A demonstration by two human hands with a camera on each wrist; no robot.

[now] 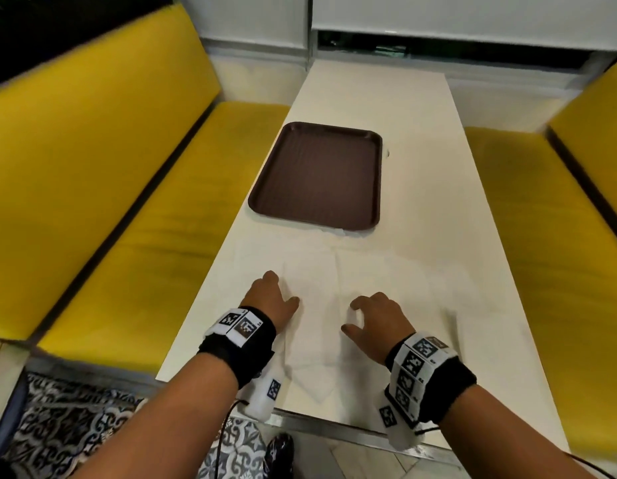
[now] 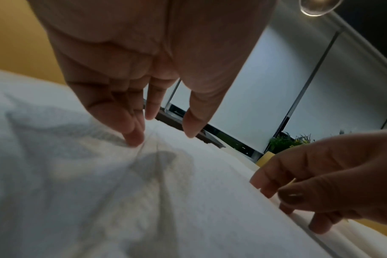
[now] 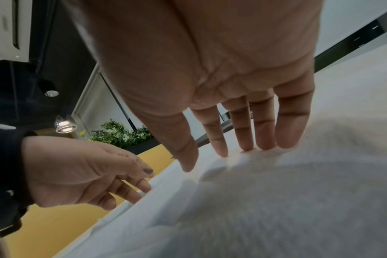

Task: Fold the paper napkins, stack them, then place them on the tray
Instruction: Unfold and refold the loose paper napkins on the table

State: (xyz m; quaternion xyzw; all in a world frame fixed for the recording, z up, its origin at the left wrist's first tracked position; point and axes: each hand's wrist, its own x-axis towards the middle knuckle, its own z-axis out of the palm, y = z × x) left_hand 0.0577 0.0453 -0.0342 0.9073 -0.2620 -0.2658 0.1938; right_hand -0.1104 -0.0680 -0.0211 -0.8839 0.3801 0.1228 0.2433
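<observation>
Several white paper napkins [image 1: 317, 271] lie spread and overlapping on the near half of the white table [image 1: 386, 108], hard to tell apart from it. My left hand [image 1: 276, 295] rests its fingertips [image 2: 135, 139] on a rumpled napkin [image 2: 144, 192]. My right hand [image 1: 366, 312] touches a napkin [image 3: 276, 200] with straight fingers [image 3: 263, 136], thumb spread. Neither hand holds anything. The two hands sit side by side, a hand's width apart. The empty brown tray [image 1: 265, 198] lies beyond them, mid-table.
Yellow bench seats [image 1: 144, 236] flank the table on both sides. A napkin corner [image 1: 334, 231] pokes out from under the tray's near edge. A napkin [image 1: 307, 378] reaches close to the table's front edge. Patterned floor tiles [image 1: 75, 426] show below.
</observation>
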